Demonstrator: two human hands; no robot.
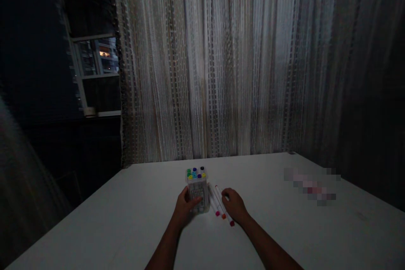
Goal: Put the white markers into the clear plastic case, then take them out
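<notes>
Showing our left hand (186, 206) clasping an upright clear marker case (198, 184), our half-closed right hand (233, 206) against three markers (218, 202) slanting toward us across the bench (126, 215), coloured caps nearest.

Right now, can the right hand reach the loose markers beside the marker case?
Probably yes: the right hand sits right against the loose markers, and nothing lies between them.

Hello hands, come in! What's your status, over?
Left hand on clear plastic marker case, colored caps on top. Right hand at three loose white markers with red-orange tips. Nothing in the way.
</notes>
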